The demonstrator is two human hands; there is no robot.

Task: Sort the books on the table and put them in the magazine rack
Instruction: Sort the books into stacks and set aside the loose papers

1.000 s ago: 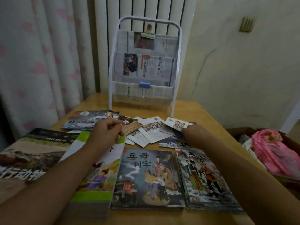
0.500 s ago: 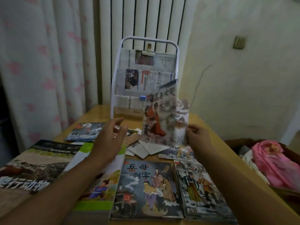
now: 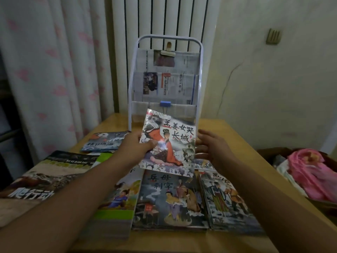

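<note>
- The left hand pinches a thin picture book with a red-robed figure and black Chinese title on its cover, thumb on the cover at the left edge, fingers behind.
- That book is held in the air, tilted, above the books on the light wooden table and in front of the bottom pocket of the white metal-framed magazine rack at 12 o'clock.
- The right hand is spread, fingers straight, just beside the book's right edge at 3 o'clock; whether it touches the book I cannot tell.
- The rack's tiers are lined with newspaper, with a blue clip on the lowest tier.
- Below the held book, at 6 o'clock, lies a dark-covered picture book with painted figures; a stack of similar booklets lies at 4 o'clock.
- A green-and-white covered book lies at 7 o'clock under the left forearm, a large reptile-cover book at 9 o'clock.
- A blue wave-cover booklet lies at 10 o'clock.
- Pink cloth lies off the table at 3 o'clock.
</note>
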